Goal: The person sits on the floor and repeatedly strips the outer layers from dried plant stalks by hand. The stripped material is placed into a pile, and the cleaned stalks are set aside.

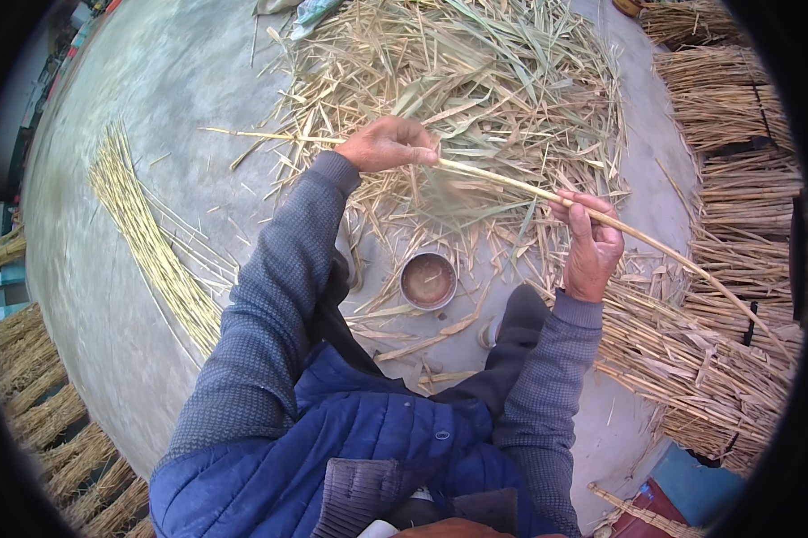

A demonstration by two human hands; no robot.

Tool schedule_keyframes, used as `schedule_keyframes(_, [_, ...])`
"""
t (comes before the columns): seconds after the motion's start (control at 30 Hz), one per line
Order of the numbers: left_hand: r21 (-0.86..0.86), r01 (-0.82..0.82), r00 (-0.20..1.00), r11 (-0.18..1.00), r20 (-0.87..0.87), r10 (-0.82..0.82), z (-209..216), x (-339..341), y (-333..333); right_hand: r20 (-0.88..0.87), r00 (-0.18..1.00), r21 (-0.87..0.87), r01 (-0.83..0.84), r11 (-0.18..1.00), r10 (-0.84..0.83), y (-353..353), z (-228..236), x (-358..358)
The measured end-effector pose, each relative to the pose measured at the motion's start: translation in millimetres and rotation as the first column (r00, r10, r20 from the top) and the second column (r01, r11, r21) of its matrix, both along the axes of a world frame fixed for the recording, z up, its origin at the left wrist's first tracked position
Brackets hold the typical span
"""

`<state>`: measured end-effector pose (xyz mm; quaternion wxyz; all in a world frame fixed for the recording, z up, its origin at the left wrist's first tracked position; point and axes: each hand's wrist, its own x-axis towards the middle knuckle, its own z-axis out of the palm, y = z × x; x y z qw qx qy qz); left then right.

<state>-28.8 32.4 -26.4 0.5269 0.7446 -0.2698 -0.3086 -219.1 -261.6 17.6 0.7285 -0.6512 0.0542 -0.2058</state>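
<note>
At the far left edge, bundled rows of dry brown reeds lay stacked. Beside them, on the grey concrete floor, a long, neat row of thin pale-yellow stripped stalks ran in a curved line.

The left hand was closed around a long, straight, pale-yellow reed stalk, with fingers curled over it and knuckles facing up. The thin end of the stalk extended past this hand to the left, above the floor. The stalk ran from the left hand down to the right, clear of the floor, and continued well beyond the right hand toward the picture's right side.

Behind and beneath the stalk lay a loose heap of dry straw-coloured leaf strippings. Near the person's knees, a small round metal bowl with brownish contents stood on the floor among scattered strippings.

The right hand gripped the same stalk farther along, fingers wrapped over it and the palm side toward the camera.

At the right, stacked bundles of brown unstripped reeds covered the floor.
</note>
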Motion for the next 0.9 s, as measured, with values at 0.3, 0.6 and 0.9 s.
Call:
schedule_keyframes(0.3, [-0.087,-0.469,0.882,0.879,0.012,0.472,-16.5,24.5,13.1,0.075,0.997,-0.076,0.005,0.997,0.001,1.0,3.3,-4.4])
schedule_keyframes(0.6, [-0.150,-0.047,0.731,0.987,0.668,0.137,9.9,-23.3,-41.0,-0.014,0.999,0.074,0.040,0.996,-0.039,26.4,-11.2,12.3])
schedule_keyframes(0.9, [0.099,-0.072,0.580,0.992,0.814,-0.039,22.3,-24.9,-34.3,-0.001,0.996,0.075,0.093,0.993,-0.093,4.4,-0.7,22.7])
